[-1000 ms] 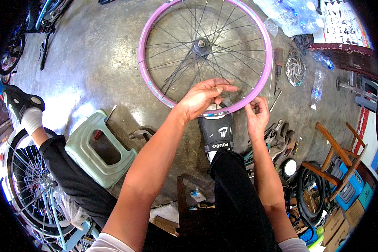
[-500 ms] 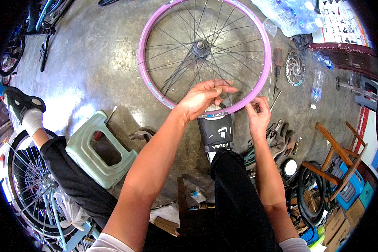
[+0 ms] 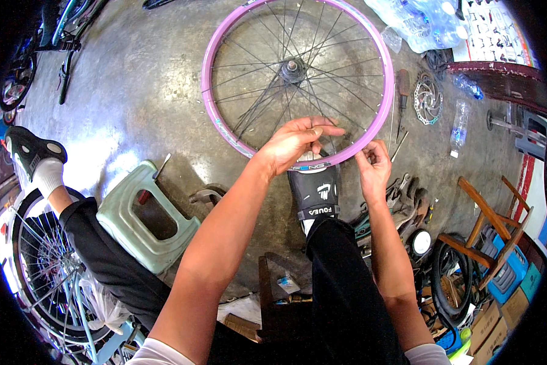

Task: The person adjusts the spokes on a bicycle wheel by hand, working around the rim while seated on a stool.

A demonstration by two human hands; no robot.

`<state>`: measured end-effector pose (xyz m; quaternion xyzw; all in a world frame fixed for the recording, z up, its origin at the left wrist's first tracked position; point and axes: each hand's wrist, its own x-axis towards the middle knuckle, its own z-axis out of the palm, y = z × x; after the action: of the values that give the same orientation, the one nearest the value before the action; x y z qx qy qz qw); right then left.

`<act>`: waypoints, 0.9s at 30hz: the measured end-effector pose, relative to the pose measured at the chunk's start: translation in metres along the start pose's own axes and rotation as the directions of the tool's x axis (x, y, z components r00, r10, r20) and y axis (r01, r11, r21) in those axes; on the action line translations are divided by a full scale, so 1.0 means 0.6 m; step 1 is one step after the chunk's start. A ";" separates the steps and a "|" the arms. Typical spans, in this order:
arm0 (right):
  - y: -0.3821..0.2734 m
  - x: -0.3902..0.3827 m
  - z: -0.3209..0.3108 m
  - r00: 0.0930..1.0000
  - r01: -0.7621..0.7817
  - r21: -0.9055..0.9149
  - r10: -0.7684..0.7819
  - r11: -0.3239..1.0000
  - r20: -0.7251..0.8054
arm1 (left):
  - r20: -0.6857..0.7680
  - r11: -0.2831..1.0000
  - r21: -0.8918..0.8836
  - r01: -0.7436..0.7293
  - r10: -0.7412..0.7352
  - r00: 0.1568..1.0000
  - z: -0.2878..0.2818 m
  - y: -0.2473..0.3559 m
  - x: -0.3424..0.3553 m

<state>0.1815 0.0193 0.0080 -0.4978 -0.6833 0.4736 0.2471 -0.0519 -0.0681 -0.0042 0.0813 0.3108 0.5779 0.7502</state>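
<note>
At 12 o'clock on the scuffed grey concrete floor (image 3: 136, 73), the tyreless purple bicycle wheel (image 3: 292, 71) spreads its black spokes, its near rim crossing over a black shoe (image 3: 318, 190). The left hand (image 3: 295, 143) reaches inside the rim, its fingers half curled among the spokes; whether they grip one cannot be told. At the rim's 5 o'clock, the right hand's (image 3: 374, 164) thumb and forefinger come together against the outer edge, but what sits between them is too small to make out.

Toward 2 o'clock on the floor lie a screwdriver (image 3: 403, 85) and a disc brake rotor (image 3: 428, 99), with bagged plastic bottles (image 3: 416, 24) nearer 1. A heap of hand tools (image 3: 410, 204) lies at 3, short of an upturned wooden stool (image 3: 485, 210). Cardboard boxes (image 3: 485, 325) crowd 4 o'clock. Between 8 and 9 are a pale green plastic stool (image 3: 116, 216) and, farther out, a tyred bicycle wheel (image 3: 23, 255); a parked bicycle (image 3: 63, 36) shows at 10.
</note>
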 end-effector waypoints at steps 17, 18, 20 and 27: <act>-0.002 -0.002 0.004 0.996 0.083 -0.057 -0.084 0.995 -0.022 | 0.003 1.000 0.000 0.010 -0.010 1.000 -0.001 0.001 0.000; -0.002 -0.002 0.001 0.995 0.101 -0.095 -0.102 0.990 -0.006 | 0.005 1.000 -0.004 0.007 -0.007 1.000 -0.001 0.001 0.000; -0.006 -0.001 -0.005 0.990 0.139 -0.170 -0.137 0.975 0.028 | 0.010 1.000 -0.011 0.002 -0.002 1.000 -0.001 0.001 -0.002; -0.027 0.001 0.000 0.995 0.086 -0.111 -0.090 0.990 -0.033 | 0.003 1.000 -0.005 0.004 -0.004 1.000 0.000 0.000 -0.001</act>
<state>0.1740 0.0189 0.0223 -0.4891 -0.7247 0.4143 0.2529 -0.0521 -0.0686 -0.0040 0.0795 0.3085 0.5773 0.7519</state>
